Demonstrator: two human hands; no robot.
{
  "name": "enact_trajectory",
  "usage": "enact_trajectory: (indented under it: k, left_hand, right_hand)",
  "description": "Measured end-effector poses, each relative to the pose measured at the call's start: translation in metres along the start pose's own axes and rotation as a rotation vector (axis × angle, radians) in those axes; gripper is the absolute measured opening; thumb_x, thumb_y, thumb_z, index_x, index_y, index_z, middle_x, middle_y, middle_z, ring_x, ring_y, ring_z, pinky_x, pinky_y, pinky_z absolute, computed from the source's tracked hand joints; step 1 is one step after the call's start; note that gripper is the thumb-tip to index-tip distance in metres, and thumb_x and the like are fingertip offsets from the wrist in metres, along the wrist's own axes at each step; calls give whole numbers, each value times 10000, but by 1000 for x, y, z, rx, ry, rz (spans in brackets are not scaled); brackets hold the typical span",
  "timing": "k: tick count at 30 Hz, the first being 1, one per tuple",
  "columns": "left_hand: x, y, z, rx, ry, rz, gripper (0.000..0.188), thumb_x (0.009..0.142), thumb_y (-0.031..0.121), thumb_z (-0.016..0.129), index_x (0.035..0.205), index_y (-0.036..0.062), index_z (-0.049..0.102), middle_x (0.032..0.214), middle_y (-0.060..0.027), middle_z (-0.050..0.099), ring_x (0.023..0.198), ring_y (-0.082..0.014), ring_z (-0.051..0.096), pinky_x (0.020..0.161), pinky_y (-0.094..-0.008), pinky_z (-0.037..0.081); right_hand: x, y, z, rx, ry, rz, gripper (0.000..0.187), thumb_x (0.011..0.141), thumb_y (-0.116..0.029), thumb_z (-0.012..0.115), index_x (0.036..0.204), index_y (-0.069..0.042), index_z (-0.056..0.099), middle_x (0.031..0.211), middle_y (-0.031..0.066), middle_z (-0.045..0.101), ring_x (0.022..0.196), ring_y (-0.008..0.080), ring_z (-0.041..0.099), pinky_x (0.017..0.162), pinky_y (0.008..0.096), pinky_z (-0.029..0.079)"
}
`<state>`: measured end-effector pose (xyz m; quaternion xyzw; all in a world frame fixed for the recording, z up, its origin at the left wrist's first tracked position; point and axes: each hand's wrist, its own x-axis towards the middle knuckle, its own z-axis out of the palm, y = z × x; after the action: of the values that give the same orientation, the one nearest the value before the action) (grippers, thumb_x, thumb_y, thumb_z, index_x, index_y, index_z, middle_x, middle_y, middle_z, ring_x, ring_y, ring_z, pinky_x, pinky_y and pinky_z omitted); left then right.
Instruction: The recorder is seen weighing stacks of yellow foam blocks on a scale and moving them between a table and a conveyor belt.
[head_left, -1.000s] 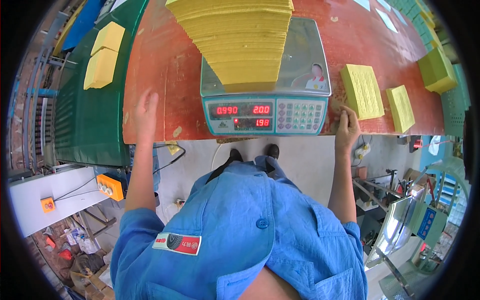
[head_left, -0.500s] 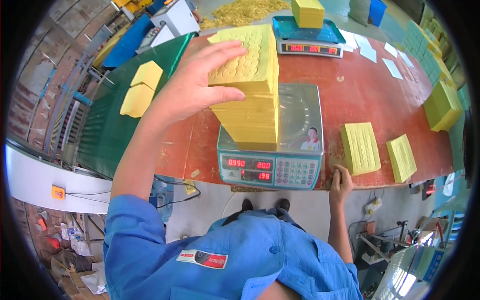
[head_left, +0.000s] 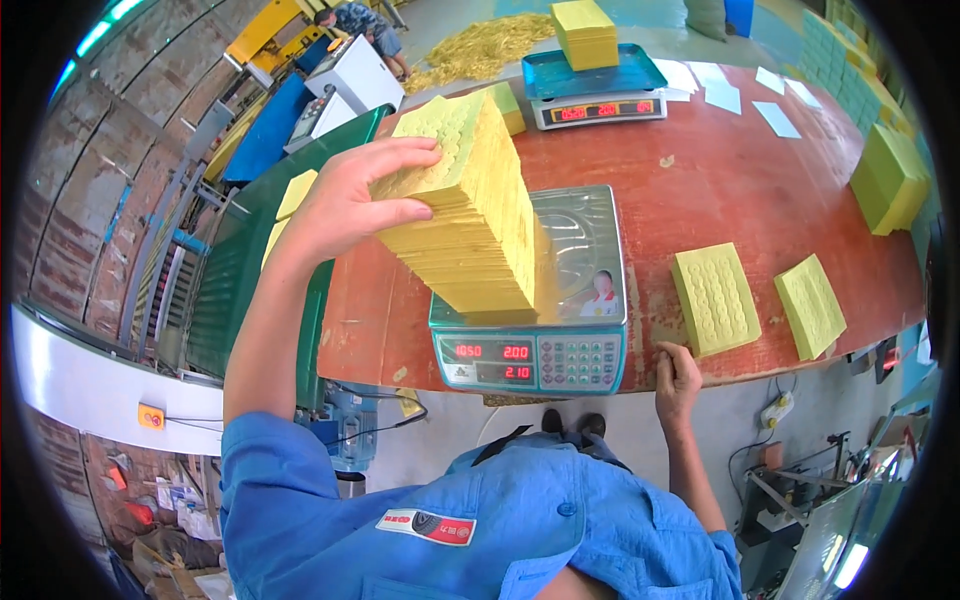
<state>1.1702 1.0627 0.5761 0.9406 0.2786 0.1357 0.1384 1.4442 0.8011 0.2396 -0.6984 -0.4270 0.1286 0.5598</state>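
A tall stack of yellow paper [head_left: 470,235] with an embossed top stands on the platform of a digital scale [head_left: 590,225], leaning to the left. My left hand [head_left: 345,200] grips its upper left corner, fingers over the top and thumb along the near side. The scale's red digits are lit above its keypad. My right hand [head_left: 678,378] rests at the table's front edge, fingers curled in and nothing seen in them. Just beyond it lies a shorter yellow paper stack [head_left: 716,300], with a thinner one [head_left: 810,308] to its right.
A second scale [head_left: 597,105] at the back of the red table [head_left: 640,195] carries a yellow block [head_left: 585,38]. White sheets [head_left: 722,97] lie nearby. Left is a green surface [head_left: 225,285] with yellow pieces. Another yellow stack [head_left: 890,180] stands far right; a person [head_left: 365,30] bends over behind.
The top of the tall stack has tipped farther left, my left hand moving with it. The scale's reading has changed. My view has shifted, bringing a bending person into sight. My right hand stays at the edge.
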Motion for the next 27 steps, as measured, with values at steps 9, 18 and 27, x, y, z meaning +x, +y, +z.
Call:
enact_trajectory:
  k: [9,18,27]
  left_hand:
    - [2,-5,4,60,102,103,333,862,132,666,1176,21,676,1232,-113,681,1153,-252,635,994,-328,467]
    - [-27,28,18,378,715,276,235,973,49,551,1176,-27,641,1081,-148,691,975,-286,675,880,-335,507]
    - [-42,134,154,234,107,920,310,888,219,605,1082,-11,677,1179,-159,655,1184,-290,609,1059,-506,443]
  right_hand:
    - [4,1,-2,110,30,175,156,968,-49,559,1041,17,679,827,24,637,753,89,580,680,249,481]
    - [50,-193,21,1022,-454,72,545,1015,-370,543,1413,-4,471,1252,139,624,1082,215,635,878,356,531]
    - [26,-172,-55,1244,-244,451,615,952,-293,588,1463,-23,380,1419,163,506,1282,269,519,1049,420,446]
